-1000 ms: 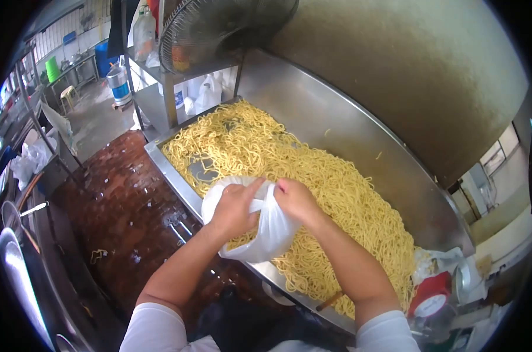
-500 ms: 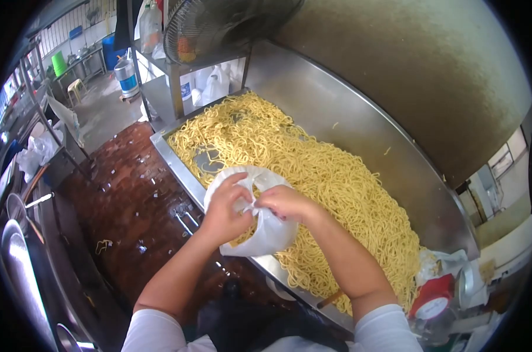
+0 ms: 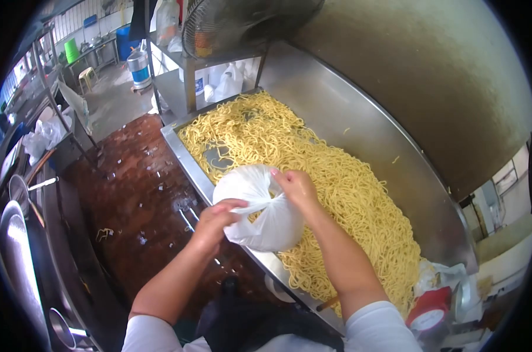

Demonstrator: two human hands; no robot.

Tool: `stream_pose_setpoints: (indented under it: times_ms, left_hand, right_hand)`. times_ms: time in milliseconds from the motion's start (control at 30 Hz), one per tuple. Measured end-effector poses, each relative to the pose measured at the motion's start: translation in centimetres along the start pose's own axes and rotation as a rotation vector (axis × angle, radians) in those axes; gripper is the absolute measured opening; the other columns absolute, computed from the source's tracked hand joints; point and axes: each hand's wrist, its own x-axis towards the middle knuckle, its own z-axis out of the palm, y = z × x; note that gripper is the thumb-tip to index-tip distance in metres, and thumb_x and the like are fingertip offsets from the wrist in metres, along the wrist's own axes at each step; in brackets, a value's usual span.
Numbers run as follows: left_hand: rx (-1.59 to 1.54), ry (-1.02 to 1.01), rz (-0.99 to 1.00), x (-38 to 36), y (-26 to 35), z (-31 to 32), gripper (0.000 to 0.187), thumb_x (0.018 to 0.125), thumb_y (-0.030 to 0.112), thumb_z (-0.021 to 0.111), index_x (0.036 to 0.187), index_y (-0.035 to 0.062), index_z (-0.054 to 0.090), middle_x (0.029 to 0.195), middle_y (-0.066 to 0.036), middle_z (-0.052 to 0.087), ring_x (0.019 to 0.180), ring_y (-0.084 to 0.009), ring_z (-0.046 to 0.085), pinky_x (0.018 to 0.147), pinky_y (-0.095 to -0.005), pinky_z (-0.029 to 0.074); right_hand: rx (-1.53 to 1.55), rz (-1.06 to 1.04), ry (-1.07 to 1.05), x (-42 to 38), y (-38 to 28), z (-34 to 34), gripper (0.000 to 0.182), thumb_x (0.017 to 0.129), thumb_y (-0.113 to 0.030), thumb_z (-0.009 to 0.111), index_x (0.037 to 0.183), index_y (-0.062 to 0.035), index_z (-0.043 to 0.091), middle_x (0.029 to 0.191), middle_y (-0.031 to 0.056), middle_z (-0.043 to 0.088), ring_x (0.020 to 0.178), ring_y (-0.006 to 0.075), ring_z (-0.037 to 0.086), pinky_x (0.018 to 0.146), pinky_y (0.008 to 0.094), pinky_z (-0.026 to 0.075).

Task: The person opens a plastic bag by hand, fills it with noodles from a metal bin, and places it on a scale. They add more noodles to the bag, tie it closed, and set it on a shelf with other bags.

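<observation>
A white translucent plastic bag (image 3: 266, 226), full and rounded, is between my two hands at the near edge of a metal tray. Its top is twisted together at the middle, with a little yellow showing through the gaps. My left hand (image 3: 216, 223) pinches one end of the bag's top on the left side. On the right, my right hand (image 3: 297, 189) grips the other end between thumb and fingers. Yellow noodles (image 3: 342, 193) lie in a thick heap in the tray, just beyond the bag and under my right forearm.
The metal tray's rim (image 3: 181, 155) runs along my side, and its high back wall (image 3: 360, 111) curves behind the noodles. A fan (image 3: 236, 26) stands above the far end. A red scale (image 3: 428, 308) is at the right. Scraps litter the brown floor (image 3: 137, 193).
My hands have moved apart, the left outward and the right upward, drawing the bag's top tight into a twist. The bag's opening has closed up. The view has shifted slightly.
</observation>
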Motion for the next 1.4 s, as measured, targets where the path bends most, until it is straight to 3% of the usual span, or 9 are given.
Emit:
stream_pose_setpoints:
  times_ms: [100,167,400,500,633,800,900,1133,1400]
  left_hand:
    - [-0.190,0.253,-0.127,-0.1,-2.4,-4.2,0.019,0.081,0.015,0.053,0.089,0.0036,0.067,0.102,-0.007,0.067,0.096,-0.0181,0.057,0.087,-0.0369,0.045]
    - [-0.302,0.334,-0.157,0.3,-3.6,-5.3,0.009,0.079,0.016,0.054,0.077,0.0089,0.059,0.095,-0.007,0.067,0.091,-0.0207,0.058,0.086,-0.0407,0.046]
    - [-0.721,-0.073,-0.127,5.4,-0.4,-5.8,0.018,0.077,0.026,0.054,0.078,0.0102,0.065,0.125,-0.015,0.063,0.114,-0.0283,0.058,0.100,-0.0427,0.040]
    - [-0.718,-0.248,0.042,9.6,-0.6,-2.1,0.058,0.076,0.020,0.065,0.130,0.0052,0.051,0.137,-0.016,0.053,0.126,-0.0282,0.050,0.109,-0.0403,0.034]
    - [0.274,-0.102,-0.054,12.6,-3.1,5.0,0.087,0.087,0.005,0.062,0.155,0.0024,0.007,0.131,-0.016,0.056,0.112,-0.0210,0.060,0.089,-0.0304,0.050]
    - [0.430,-0.610,0.293,13.8,-5.7,4.4,0.057,0.085,0.004,0.060,0.139,-0.0025,0.046,0.113,-0.012,0.064,0.089,-0.0124,0.060,0.079,-0.0275,0.049]
    - [0.325,-0.613,-0.043,13.7,-5.7,3.0,0.046,0.080,0.003,0.061,0.126,-0.0027,0.058,0.114,-0.012,0.065,0.096,-0.0166,0.062,0.086,-0.0286,0.049]
    - [0.550,-0.040,0.402,11.4,-6.0,5.0,0.049,0.077,0.003,0.061,0.126,0.0086,0.060,0.109,-0.013,0.068,0.098,-0.0256,0.066,0.080,-0.0352,0.052]
    - [1.092,-0.170,0.639,8.6,-6.8,4.3,0.039,0.076,0.004,0.063,0.115,0.0110,0.065,0.085,-0.015,0.063,0.085,-0.0356,0.064,0.072,-0.0436,0.052]
  right_hand:
    - [-0.162,0.093,0.109,0.7,3.2,-0.3,0.059,0.085,-0.059,0.061,0.069,-0.0028,0.066,0.069,0.0171,0.065,0.063,0.0347,0.061,0.061,0.0447,0.047]
    - [-0.120,0.144,0.172,0.5,5.3,-0.4,0.058,0.085,-0.056,0.066,0.064,-0.0024,0.062,0.057,0.0120,0.057,0.051,0.0246,0.050,0.053,0.0406,0.042]
    - [-0.055,0.131,0.063,-7.3,6.7,0.2,0.054,0.085,-0.057,0.063,0.070,-0.0053,0.064,0.062,0.0127,0.060,0.058,0.0277,0.058,0.056,0.0413,0.045]
    - [0.133,0.048,-0.076,-12.2,4.7,0.8,0.037,0.084,-0.043,0.070,0.077,-0.0069,0.064,0.066,0.0110,0.061,0.058,0.0231,0.058,0.055,0.0367,0.045]
    - [0.142,-0.203,-0.113,-12.8,0.5,-1.6,0.021,0.083,-0.024,0.074,0.081,-0.0057,0.065,0.074,0.0056,0.065,0.059,0.0145,0.054,0.055,0.0310,0.045]
    - [0.128,-0.454,0.296,-8.2,-0.5,-3.0,0.017,0.085,-0.018,0.066,0.097,-0.0054,0.068,0.095,0.0107,0.067,0.083,0.0280,0.067,0.068,0.0354,0.053]
    - [0.216,-0.230,0.150,-7.4,-0.5,-1.5,0.016,0.087,-0.017,0.065,0.097,-0.0054,0.067,0.103,0.0118,0.066,0.086,0.0285,0.066,0.071,0.0375,0.053]
    - [0.065,-0.341,0.376,-6.5,-0.7,1.4,0.019,0.090,-0.021,0.063,0.096,-0.0032,0.066,0.089,0.0151,0.067,0.080,0.0327,0.065,0.071,0.0396,0.051]
    - [0.577,0.327,-0.206,-5.4,2.7,-0.3,0.019,0.093,-0.021,0.057,0.095,-0.0029,0.064,0.068,0.0008,0.058,0.052,0.0095,0.054,0.047,0.0276,0.044]
